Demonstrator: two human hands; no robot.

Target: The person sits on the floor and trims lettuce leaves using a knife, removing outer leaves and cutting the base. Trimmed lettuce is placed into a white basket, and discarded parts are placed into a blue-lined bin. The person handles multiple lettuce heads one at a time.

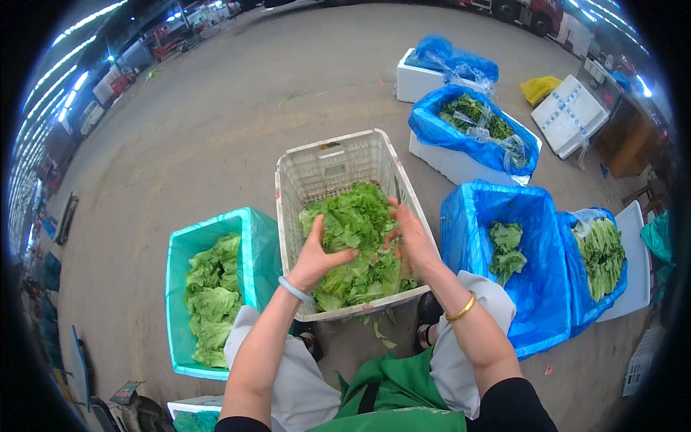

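Note:
A white plastic crate (288, 216) stands on the floor in front of me, its bottom covered with loose green lettuce (356, 216). Over the left side of the pile is my left hand (317, 261), thumb stretched away from the fingers and a pale bangle at the wrist. My right hand (414, 241) is at the pile's right side, fingers spread and slightly bent, with a gold bangle lower on the arm. Both hands are at the leaves without a visible grip; exact contact is hard to make out.
Left of the crate stands a green-lined box (248, 288) of lettuce. On the right are a blue-lined box (533, 288) with a few leaves, another blue-lined box (608, 259) of greens, and foam boxes (446, 160) behind. Leaf scraps (384, 337) lie by my feet.

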